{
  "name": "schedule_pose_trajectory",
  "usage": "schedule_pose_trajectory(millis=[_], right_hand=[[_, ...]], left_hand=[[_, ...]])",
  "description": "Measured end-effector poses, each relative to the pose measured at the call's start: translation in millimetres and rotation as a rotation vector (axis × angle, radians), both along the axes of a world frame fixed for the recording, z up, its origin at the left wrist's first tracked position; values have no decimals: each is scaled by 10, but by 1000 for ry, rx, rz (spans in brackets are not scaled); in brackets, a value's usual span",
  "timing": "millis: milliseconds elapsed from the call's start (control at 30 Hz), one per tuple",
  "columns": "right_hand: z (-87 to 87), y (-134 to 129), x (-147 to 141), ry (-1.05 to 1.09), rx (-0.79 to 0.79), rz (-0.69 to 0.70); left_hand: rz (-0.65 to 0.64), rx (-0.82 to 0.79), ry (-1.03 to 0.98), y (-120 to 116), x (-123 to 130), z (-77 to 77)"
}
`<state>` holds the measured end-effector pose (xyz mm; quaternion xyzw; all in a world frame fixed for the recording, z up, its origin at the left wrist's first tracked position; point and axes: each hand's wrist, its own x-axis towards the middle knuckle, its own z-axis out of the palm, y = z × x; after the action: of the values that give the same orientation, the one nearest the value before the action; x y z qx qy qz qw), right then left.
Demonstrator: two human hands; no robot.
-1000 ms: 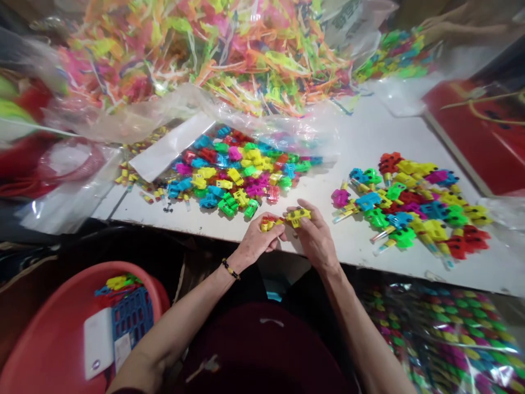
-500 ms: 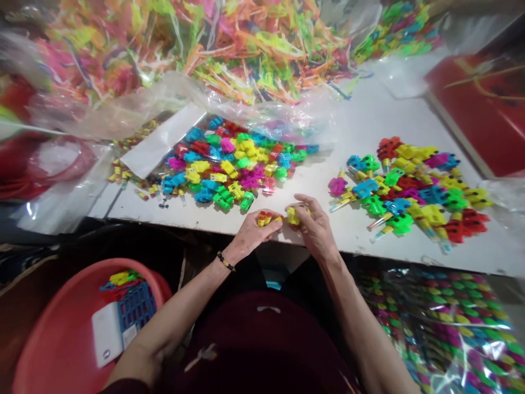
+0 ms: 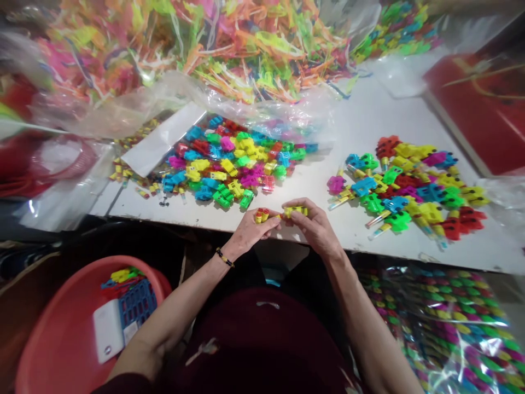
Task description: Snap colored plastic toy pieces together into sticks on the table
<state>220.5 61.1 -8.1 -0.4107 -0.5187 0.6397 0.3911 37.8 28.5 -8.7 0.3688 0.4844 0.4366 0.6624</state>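
Several small yellow-and-red tubes (image 3: 261, 215) are gripped in my left hand (image 3: 249, 232), near the front edge of the white table (image 3: 315, 178). My right hand (image 3: 316, 225) pinches a small yellow plastic toy (image 3: 296, 210) close beside the left fingertips. A small piece lies between the two hands; whether it touches the toy is too small to tell. Beyond my hands spreads a pile of colourful small plastic toys (image 3: 229, 167). To the right is a second pile (image 3: 410, 189), whose toys have clear-and-yellow tubes attached. More small tubes (image 3: 143, 191) lie at the left of the first pile.
A large heap of neon strips (image 3: 246, 44) in clear plastic fills the back. A white strip (image 3: 164, 139) lies across the left pile. At the right stands a red box (image 3: 484, 115). Below are a pink basin (image 3: 53, 339) and bagged colourful items (image 3: 463, 328).
My right hand has turned the yellow toy sideways and brought it close to my left fingertips. The left hand has shifted slightly left, still holding the tubes.
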Motion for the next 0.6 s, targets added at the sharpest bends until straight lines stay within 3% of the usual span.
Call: schedule_pose_trajectory(millis=[233, 433, 600], right_hand=[[57, 9, 46, -83, 28, 109], [51, 36, 34, -159, 50, 118], [50, -25, -31, -318, 188, 44]], left_hand=[[32, 15, 62, 14, 5, -22], [40, 45, 139, -4, 3, -49], [41, 67, 116, 2, -10, -88]])
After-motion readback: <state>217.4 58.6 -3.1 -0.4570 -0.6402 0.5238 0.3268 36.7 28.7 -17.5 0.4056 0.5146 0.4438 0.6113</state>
